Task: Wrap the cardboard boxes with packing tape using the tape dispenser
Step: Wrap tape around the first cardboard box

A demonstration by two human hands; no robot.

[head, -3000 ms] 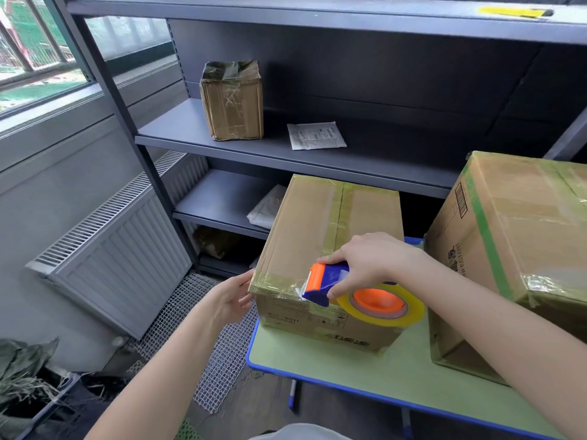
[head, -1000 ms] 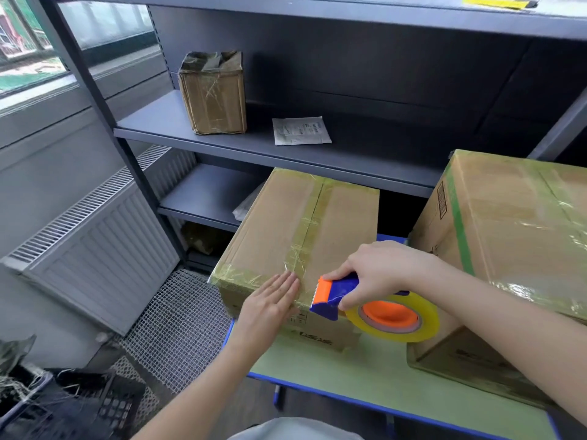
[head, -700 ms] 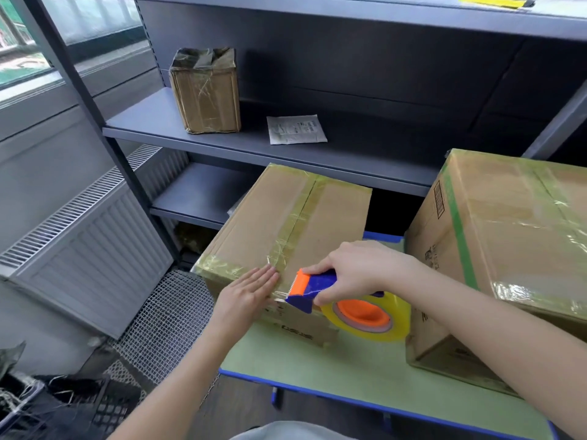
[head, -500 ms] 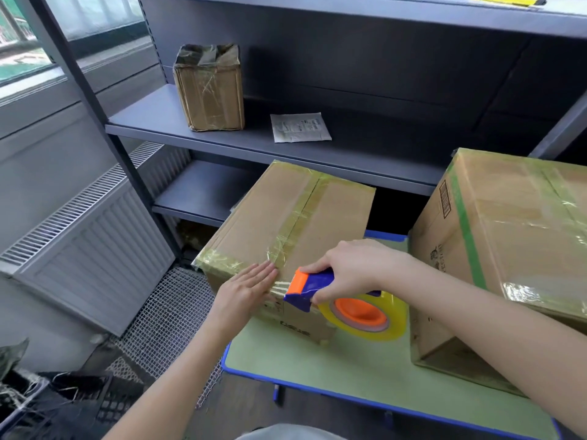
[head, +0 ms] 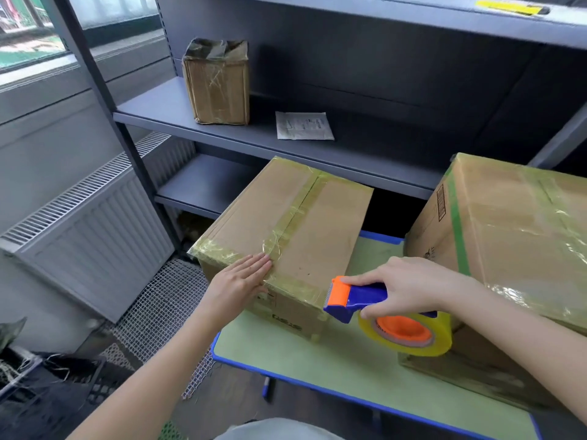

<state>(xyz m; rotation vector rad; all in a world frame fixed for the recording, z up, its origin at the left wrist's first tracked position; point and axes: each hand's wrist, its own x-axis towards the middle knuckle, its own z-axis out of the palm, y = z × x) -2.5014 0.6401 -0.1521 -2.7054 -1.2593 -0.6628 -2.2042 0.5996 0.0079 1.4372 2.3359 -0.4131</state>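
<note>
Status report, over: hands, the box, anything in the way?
Left hand flat on taped front edge of small box. Right hand grips tape dispenser at its near-right corner. Big box close right, not blocking.

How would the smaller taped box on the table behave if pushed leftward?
The smaller box probably stays stiff: its seams are taped and its faces look flat. It may tip off, since its left end seems to overhang the green table edge. The left hand only presses flat on it, so nothing grips it.
</note>
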